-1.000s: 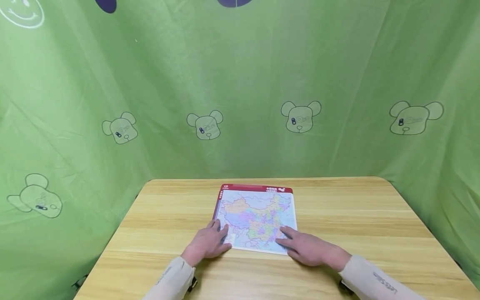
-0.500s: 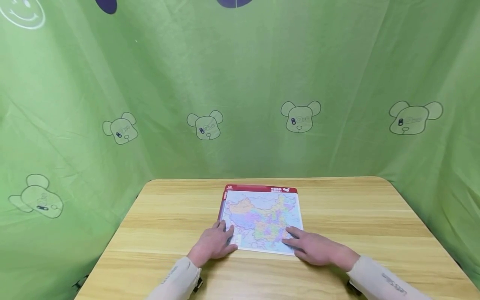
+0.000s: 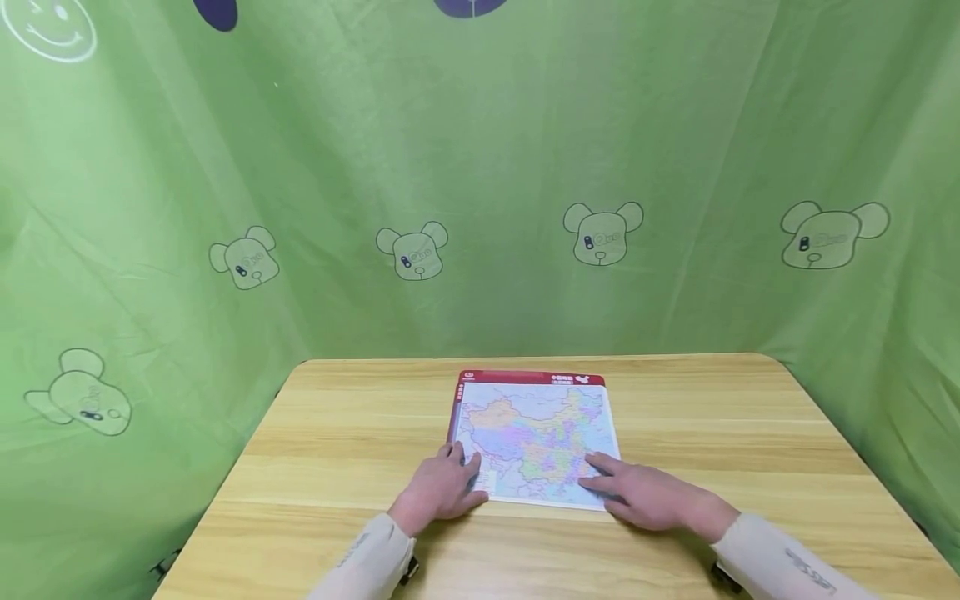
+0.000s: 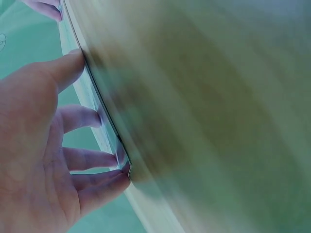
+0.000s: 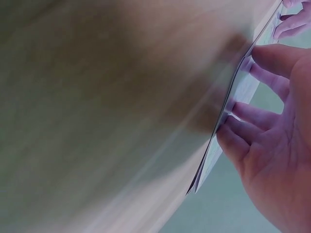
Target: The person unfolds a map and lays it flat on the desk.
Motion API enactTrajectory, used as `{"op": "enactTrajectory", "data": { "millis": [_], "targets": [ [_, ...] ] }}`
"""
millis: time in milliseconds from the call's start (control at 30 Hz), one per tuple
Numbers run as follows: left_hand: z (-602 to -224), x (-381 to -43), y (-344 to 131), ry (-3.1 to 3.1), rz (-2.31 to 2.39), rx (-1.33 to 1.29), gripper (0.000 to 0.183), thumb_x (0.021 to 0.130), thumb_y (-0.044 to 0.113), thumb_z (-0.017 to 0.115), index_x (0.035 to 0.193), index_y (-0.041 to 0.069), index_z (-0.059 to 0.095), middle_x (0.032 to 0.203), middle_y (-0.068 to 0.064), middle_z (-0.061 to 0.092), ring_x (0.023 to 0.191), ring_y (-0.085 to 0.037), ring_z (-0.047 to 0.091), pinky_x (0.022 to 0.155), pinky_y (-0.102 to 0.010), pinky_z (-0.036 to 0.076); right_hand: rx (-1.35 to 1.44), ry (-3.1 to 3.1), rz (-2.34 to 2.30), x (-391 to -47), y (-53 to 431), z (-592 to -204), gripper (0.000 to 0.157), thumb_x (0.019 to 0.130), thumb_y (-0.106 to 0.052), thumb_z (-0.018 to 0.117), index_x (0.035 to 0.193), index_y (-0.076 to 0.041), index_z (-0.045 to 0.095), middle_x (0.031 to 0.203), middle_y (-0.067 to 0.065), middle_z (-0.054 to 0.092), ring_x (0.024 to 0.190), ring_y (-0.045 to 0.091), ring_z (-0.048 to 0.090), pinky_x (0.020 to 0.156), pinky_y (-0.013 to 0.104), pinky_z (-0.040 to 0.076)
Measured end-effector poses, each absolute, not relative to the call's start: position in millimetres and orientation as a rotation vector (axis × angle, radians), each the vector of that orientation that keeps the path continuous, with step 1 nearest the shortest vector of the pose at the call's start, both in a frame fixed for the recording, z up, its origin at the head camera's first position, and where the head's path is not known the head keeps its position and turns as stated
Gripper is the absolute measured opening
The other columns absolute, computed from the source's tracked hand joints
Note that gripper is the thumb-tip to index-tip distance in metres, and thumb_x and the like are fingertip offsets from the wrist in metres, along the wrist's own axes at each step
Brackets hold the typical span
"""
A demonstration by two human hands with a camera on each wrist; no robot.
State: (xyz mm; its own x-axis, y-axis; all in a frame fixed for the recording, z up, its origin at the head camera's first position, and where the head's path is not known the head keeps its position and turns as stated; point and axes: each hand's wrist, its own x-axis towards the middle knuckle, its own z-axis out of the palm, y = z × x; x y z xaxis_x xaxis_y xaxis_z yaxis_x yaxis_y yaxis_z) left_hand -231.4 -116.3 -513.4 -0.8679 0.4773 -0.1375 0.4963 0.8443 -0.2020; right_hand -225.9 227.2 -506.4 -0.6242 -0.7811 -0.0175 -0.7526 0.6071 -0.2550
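A thin, flat map of China (image 3: 528, 437) with a red top band lies on the wooden table (image 3: 337, 442), in front of me in the head view. My left hand (image 3: 442, 485) rests at its lower left corner, fingertips spread on the surface and thumb by the near edge. On the lower right part, my right hand (image 3: 648, 497) presses with extended fingers. The left wrist view has the left fingertips (image 4: 109, 160) along the map's edge. Seen from the right wrist, the edge parts into two thin layers (image 5: 197, 179) near a corner.
A green curtain (image 3: 510, 308) printed with bear heads hangs behind the table and along both sides. The table's far edge (image 3: 375, 360) runs just beyond the map. Wood surface extends left and right of the hands.
The map has slid to the right across the table, and both hands have moved right with it, their fingers staying on it. The head view has shifted only slightly.
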Motion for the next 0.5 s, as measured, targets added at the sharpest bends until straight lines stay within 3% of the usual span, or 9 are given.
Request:
{"op": "enactTrajectory", "data": {
  "millis": [500],
  "targets": [
    [-511, -228, -106, 2.943, -0.403, 0.816, 0.07, 0.09, 0.066, 0.04, 0.143, 0.022, 0.043, 0.138, -0.018, 0.046, 0.123, -0.034, 0.047, 0.083, -0.04, 0.054, -1.27, 2.723, -0.336, -228, 239, -507, 0.04, 0.096, -0.021, 0.053, 0.135, -0.013, 0.054, 0.143, 0.024, 0.039, 0.123, 0.04, 0.046, 0.096, 0.052, 0.043]
  ]
}}
